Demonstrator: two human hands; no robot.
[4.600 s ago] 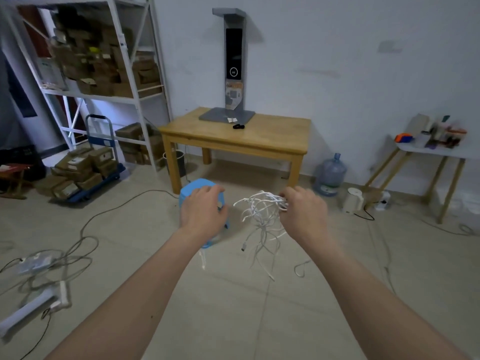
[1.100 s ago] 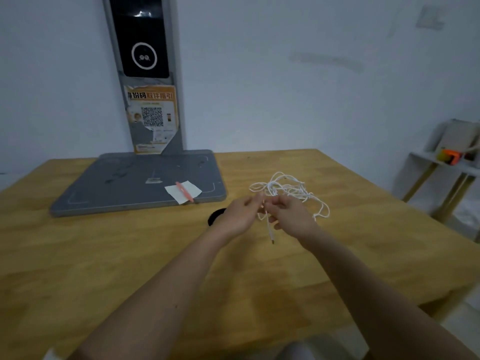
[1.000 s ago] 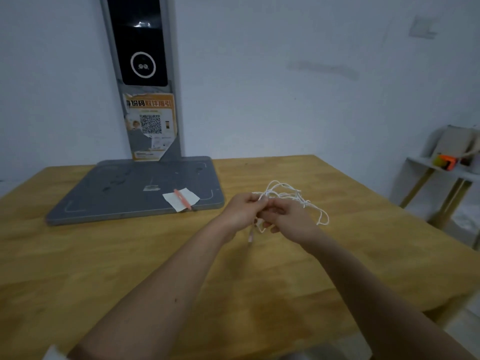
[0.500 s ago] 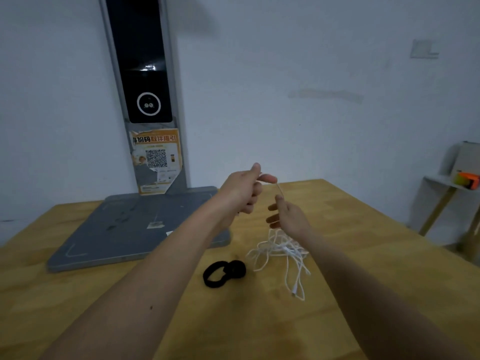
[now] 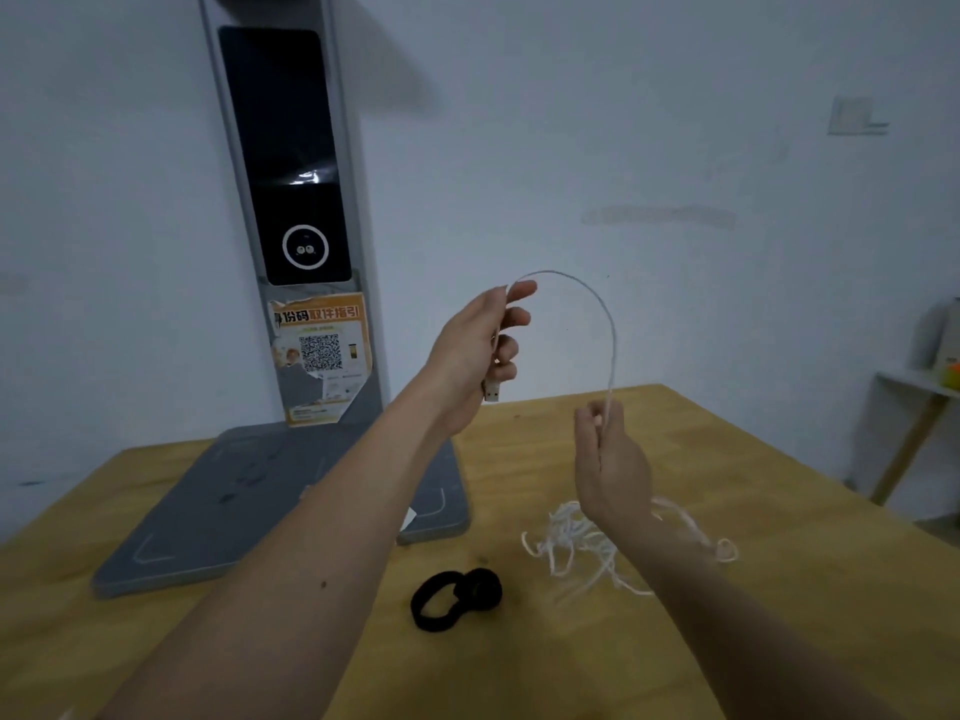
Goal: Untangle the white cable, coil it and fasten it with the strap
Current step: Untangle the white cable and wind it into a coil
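Observation:
My left hand [image 5: 480,348] is raised above the wooden table [image 5: 753,589] and grips one end of the white cable [image 5: 597,304], with the USB plug hanging below my fingers. From there the cable arches up and right, then down into my right hand [image 5: 610,459], which pinches it lower down. The rest of the cable lies in a tangled heap on the table under my right wrist. A black strap [image 5: 457,597], curled into two loops, lies on the table left of the heap.
A grey device [image 5: 280,148] with a tall post, dark screen and QR sticker stands on a flat grey base [image 5: 234,506] at the table's back left. A white wall is behind. A small side table [image 5: 914,407] stands far right.
Both hands have drawn apart and risen. A longer arc of cable now stretches between them, pulled out of the heap on the table. The view has tilted up slightly.

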